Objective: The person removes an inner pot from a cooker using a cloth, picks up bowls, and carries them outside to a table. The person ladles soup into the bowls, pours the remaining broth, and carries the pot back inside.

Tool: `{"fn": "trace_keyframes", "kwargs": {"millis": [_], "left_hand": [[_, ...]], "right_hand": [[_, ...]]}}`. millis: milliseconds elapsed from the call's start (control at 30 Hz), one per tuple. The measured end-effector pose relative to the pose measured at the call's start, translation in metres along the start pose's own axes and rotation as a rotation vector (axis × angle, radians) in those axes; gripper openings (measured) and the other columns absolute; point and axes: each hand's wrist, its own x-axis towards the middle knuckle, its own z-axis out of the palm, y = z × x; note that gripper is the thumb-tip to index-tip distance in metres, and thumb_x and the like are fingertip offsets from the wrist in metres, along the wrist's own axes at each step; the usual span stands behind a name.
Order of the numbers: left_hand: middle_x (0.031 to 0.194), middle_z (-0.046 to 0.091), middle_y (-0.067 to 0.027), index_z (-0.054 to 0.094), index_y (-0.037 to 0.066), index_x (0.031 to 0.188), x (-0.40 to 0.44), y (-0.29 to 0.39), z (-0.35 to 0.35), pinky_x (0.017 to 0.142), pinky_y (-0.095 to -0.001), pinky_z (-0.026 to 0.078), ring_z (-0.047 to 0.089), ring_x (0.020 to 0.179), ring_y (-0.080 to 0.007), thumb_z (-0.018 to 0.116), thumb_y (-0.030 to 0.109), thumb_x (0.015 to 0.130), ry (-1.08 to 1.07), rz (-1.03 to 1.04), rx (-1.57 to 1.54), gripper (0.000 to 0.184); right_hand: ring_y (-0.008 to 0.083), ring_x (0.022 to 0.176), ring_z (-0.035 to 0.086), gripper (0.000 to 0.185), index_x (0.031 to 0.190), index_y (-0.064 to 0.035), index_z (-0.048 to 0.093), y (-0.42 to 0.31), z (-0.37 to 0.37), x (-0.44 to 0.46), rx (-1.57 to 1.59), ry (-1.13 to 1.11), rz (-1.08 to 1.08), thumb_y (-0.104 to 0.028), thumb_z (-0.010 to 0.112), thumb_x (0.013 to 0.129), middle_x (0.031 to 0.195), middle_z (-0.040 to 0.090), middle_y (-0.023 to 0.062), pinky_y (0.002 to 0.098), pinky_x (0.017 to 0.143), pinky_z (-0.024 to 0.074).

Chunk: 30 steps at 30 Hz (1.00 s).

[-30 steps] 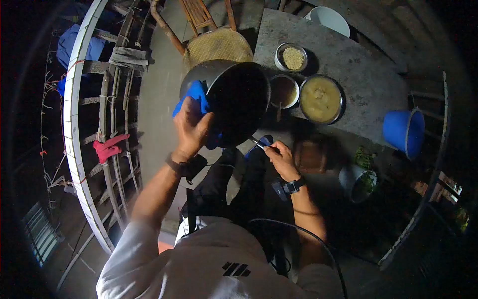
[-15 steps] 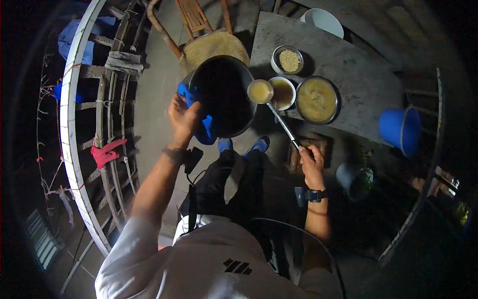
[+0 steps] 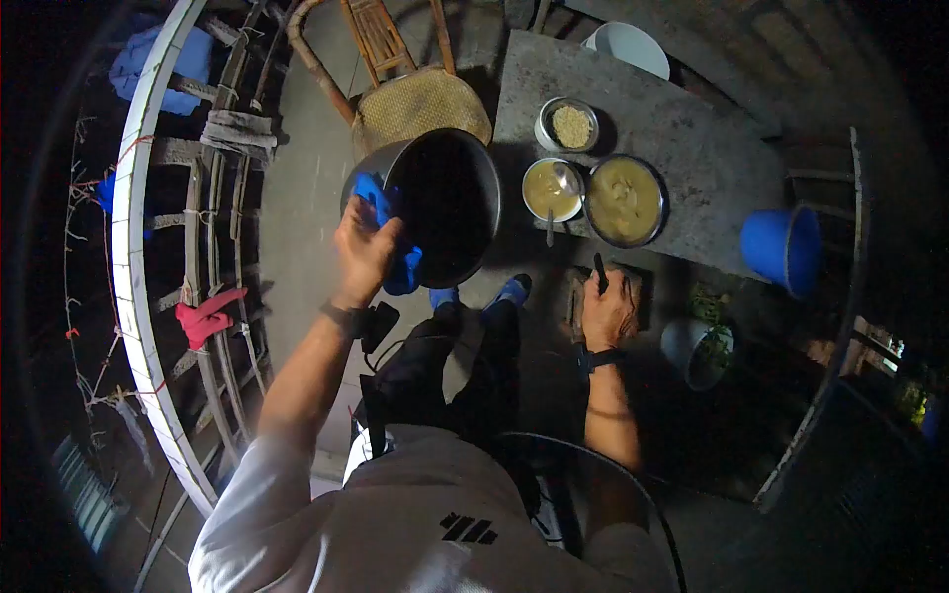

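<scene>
My left hand is closed around a blue cloth pressed against the near left rim of a large dark pot. The pot is tilted, and its inside is too dark to make out. To the right, my right hand grips the dark handle of a ladle, just off the table edge; its head cannot be clearly traced. A small white-rimmed bowl holds yellowish soup, with a shiny metal utensil in it and a short handle over its near rim. Beside it stands a wide metal bowl of yellow soup with pieces.
A grey table bears the bowls, including one of pale beans or nuts. Behind the pot stands a wicker-seat chair. A blue bucket, a potted plant and a wooden stool are on the right. A wooden-pole railing runs along the left.
The ladle full of soup has left the spot between pot and bowl. The small bowl's contents look yellower. My right hand has turned and shifted slightly; the left still holds the pot.
</scene>
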Motion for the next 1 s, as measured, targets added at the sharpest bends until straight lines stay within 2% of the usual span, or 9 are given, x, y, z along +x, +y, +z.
{"fn": "trace_keyframes", "kwargs": {"millis": [233, 300, 433, 467, 533, 633, 667, 867, 1000], "left_hand": [[0.071, 0.051, -0.0074, 0.051, 0.001, 0.089, -0.011, 0.017, -0.009, 0.061, -0.0313, 0.044, 0.046, 0.066, -0.0140, 0.071, 0.010, 0.071, -0.030, 0.093, 0.103, 0.029], [0.070, 0.049, -0.0078, 0.050, 0.001, 0.089, -0.016, 0.027, -0.006, 0.060, -0.0315, 0.044, 0.045, 0.065, -0.0152, 0.071, 0.012, 0.071, -0.030, 0.104, 0.050, 0.030], [0.094, 0.060, -0.0067, 0.054, -0.006, 0.109, -0.022, 0.049, -0.003, 0.080, -0.0284, 0.047, 0.055, 0.088, -0.0131, 0.071, 0.003, 0.077, -0.143, 0.100, 0.155, 0.037], [0.094, 0.060, -0.0073, 0.054, -0.006, 0.110, -0.020, 0.052, 0.002, 0.081, -0.0285, 0.047, 0.055, 0.088, -0.0134, 0.071, 0.005, 0.077, -0.149, 0.137, 0.137, 0.039], [0.103, 0.063, -0.0109, 0.052, -0.007, 0.121, -0.017, 0.073, 0.012, 0.087, -0.0308, 0.047, 0.057, 0.096, -0.0160, 0.072, 0.007, 0.077, -0.195, 0.131, 0.174, 0.050], [0.071, 0.048, -0.0134, 0.049, 0.001, 0.090, -0.021, 0.086, 0.045, 0.060, -0.0389, 0.043, 0.046, 0.063, -0.0291, 0.071, 0.014, 0.070, -0.093, 0.371, 0.099, 0.033], [0.073, 0.050, -0.0179, 0.047, 0.001, 0.089, -0.027, 0.096, 0.045, 0.061, -0.0406, 0.043, 0.048, 0.065, -0.0367, 0.071, 0.015, 0.069, -0.127, 0.415, 0.112, 0.034], [0.075, 0.053, -0.0211, 0.046, 0.004, 0.086, -0.051, 0.167, 0.106, 0.062, -0.0455, 0.042, 0.051, 0.072, -0.0453, 0.070, 0.017, 0.069, -0.142, 0.567, 0.237, 0.032], [0.074, 0.055, -0.0209, 0.047, 0.005, 0.087, -0.057, 0.196, 0.128, 0.061, -0.0471, 0.042, 0.054, 0.074, -0.0459, 0.071, 0.020, 0.072, -0.180, 0.651, 0.343, 0.032]], "right_hand": [[0.0407, 0.076, 0.061, 0.021, 0.096, -0.0079, 0.058, -0.010, -0.028, -0.021, -0.008, 0.091, -0.053, -0.027, 0.063, 0.090, 0.088, 0.063, 0.0208, 0.0477, 0.058, 0.0470], [0.0367, 0.076, 0.062, 0.022, 0.092, -0.0051, 0.060, -0.012, -0.041, -0.028, 0.150, 0.062, 0.118, -0.026, 0.065, 0.087, 0.084, 0.064, 0.0165, 0.0442, 0.062, 0.0473], [0.0260, 0.069, 0.060, 0.022, 0.089, -0.0028, 0.061, 0.020, -0.056, -0.042, 0.544, 0.067, 0.330, -0.023, 0.069, 0.084, 0.078, 0.065, 0.0092, 0.0397, 0.063, 0.0467], [0.0141, 0.059, 0.052, 0.025, 0.090, -0.0046, 0.062, 0.046, -0.049, -0.048, 0.549, 0.100, 0.322, -0.027, 0.070, 0.085, 0.071, 0.059, 0.0026, 0.0319, 0.053, 0.0421], [0.0101, 0.055, 0.047, 0.026, 0.094, -0.0064, 0.062, 0.061, -0.077, -0.052, 0.755, -0.023, 0.570, -0.029, 0.070, 0.085, 0.069, 0.055, 0.0002, 0.0266, 0.048, 0.0363], [0.0034, 0.051, 0.038, 0.030, 0.099, -0.0085, 0.059, 0.088, -0.096, -0.053, 0.840, -0.022, 0.705, -0.033, 0.070, 0.086, 0.065, 0.048, -0.0030, 0.0202, 0.043, 0.0259], [0.0032, 0.051, 0.039, 0.030, 0.098, -0.0086, 0.058, 0.092, -0.109, -0.059, 0.854, 0.002, 0.687, -0.033, 0.070, 0.086, 0.065, 0.048, -0.0031, 0.0203, 0.043, 0.0259], [0.0023, 0.052, 0.037, 0.024, 0.096, -0.0081, 0.058, 0.140, -0.165, -0.040, 0.935, -0.164, 0.716, -0.028, 0.069, 0.088, 0.067, 0.049, -0.0042, 0.0198, 0.043, 0.0232], [0.0092, 0.072, 0.049, 0.038, 0.108, -0.0042, 0.057, 0.137, -0.211, -0.012, 0.935, -0.368, 0.535, -0.033, 0.070, 0.087, 0.081, 0.051, 0.0011, 0.0251, 0.064, 0.0390]]}}
